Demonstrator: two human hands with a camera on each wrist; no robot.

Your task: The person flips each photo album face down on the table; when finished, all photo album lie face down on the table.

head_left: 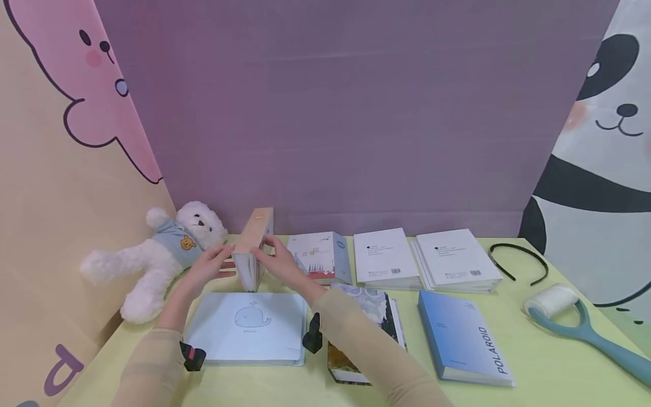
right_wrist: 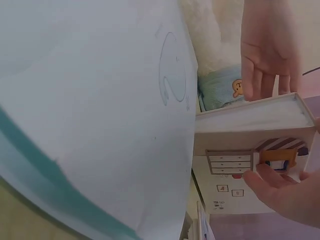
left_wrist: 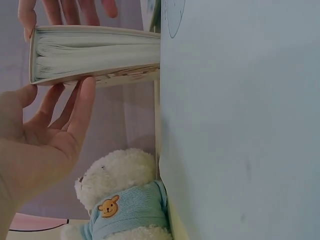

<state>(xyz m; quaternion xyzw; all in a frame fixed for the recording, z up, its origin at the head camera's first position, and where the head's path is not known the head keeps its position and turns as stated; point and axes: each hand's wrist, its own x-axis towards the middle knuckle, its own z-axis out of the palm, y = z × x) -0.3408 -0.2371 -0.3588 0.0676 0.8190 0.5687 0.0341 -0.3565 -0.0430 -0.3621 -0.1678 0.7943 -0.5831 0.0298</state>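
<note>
The step in hand appears to be steadying a thick, tan-spined book (head_left: 252, 234) on edge, spine upward. It stands toward the bench's (head_left: 229, 390) far left corner, between the plush bear (head_left: 175, 254) and the row of books along the far edge, just behind the whale-drawing book (head_left: 246, 333). The left hand (head_left: 208, 265) and right hand (head_left: 282, 264) hold it from opposite sides, fingers fairly straight against the covers and neither wrapped round it. Whether its lower edge bears fully on the bench I cannot tell.

The next move, I judge, calls for even pressure from both sides, so that the covers stay together and the book does not tip, whether it is to be turned, carried or laid down.

The left wrist view shows what the head view barely does: the page block (left_wrist: 95, 55) between the covers, gapped into separate bundles. The right wrist view alone gives the cover picture (right_wrist: 230, 162) clearly, with drawers and an arched striped shape, and the teal edge (right_wrist: 75, 185) of the whale-drawing book. Only the head view takes in the Polaroid book (head_left: 463, 339), and, toward the right edge, the black headband (head_left: 526, 250) and the lint roller (head_left: 551, 301).
</note>
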